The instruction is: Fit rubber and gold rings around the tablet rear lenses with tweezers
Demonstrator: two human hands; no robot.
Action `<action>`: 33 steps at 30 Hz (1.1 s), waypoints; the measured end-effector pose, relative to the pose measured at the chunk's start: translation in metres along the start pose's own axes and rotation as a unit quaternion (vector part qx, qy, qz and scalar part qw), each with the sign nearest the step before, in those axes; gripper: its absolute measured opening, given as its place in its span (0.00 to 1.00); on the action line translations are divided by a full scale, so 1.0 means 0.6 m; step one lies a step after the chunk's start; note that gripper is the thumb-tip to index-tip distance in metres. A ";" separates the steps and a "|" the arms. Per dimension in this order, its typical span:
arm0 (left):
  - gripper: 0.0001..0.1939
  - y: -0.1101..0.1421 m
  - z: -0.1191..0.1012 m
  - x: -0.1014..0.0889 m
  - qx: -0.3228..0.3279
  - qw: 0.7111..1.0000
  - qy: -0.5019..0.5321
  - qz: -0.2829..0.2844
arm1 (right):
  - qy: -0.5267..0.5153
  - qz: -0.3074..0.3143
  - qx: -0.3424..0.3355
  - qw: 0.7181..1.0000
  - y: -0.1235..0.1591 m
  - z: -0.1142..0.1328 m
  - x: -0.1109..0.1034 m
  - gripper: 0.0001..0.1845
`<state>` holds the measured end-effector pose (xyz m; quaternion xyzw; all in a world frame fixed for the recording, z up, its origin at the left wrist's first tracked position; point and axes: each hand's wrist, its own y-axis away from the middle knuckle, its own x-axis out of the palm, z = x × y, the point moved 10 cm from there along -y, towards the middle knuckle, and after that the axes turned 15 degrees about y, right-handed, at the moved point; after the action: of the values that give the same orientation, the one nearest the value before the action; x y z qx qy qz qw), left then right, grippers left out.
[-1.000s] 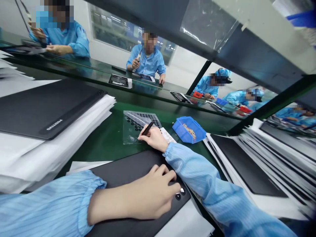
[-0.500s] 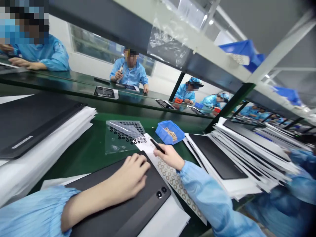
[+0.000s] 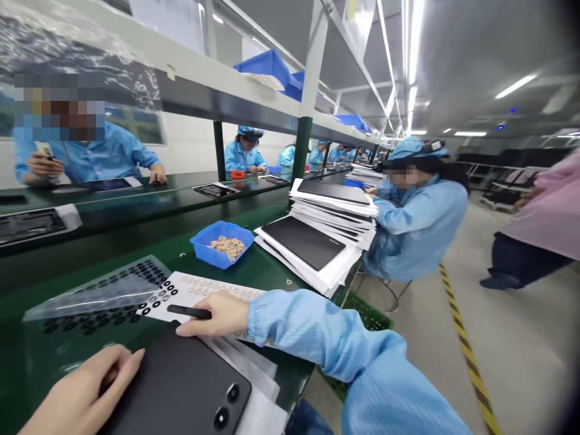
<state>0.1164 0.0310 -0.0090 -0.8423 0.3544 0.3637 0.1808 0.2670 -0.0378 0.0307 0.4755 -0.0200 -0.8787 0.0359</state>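
Head view: the right hand (image 3: 220,315) grasps a slim black pen-like tool (image 3: 188,312) between thumb and fingers; its fingertips are at the upper edge of a flat dark-grey tablet (image 3: 176,374), which lies on the green bench top (image 3: 145,244) in front of the person. The left hand (image 3: 84,389) is at the tablet's left side, fingers partly curled; whether it grips the edge cannot be told. Two round black camera lenses (image 3: 233,393) face upward at the tablet's near right corner; white paper (image 3: 265,415) extends from beneath. Beyond the tablet lies a white sheet with tan rings (image 3: 179,284); a clear plastic film with black rings (image 3: 109,296) adjoins it at left. An open blue plastic bin (image 3: 212,255) contains loose tan rings (image 3: 229,246); to its right stands a stack of dark tablets interleaved with white sheets (image 3: 317,241).
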 end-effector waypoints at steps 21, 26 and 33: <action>0.20 0.066 -0.154 -0.009 -0.068 0.992 0.087 0.069 | -0.354 0.214 -0.010 0.911 0.029 0.014 0.053 0.31; 0.18 0.065 -0.148 -0.012 -0.064 0.985 0.105 0.121 | -0.375 0.139 0.008 0.917 0.026 0.017 0.038 0.25; 0.19 0.073 -0.173 -0.089 -0.030 0.988 0.046 0.141 | -0.470 -0.071 0.069 0.877 0.014 -0.035 -0.021 0.20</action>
<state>0.1089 -0.0326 0.0979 -0.8045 0.4668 0.3571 0.0863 0.2919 -0.0450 0.0304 0.0076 -0.0612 -0.9954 -0.0729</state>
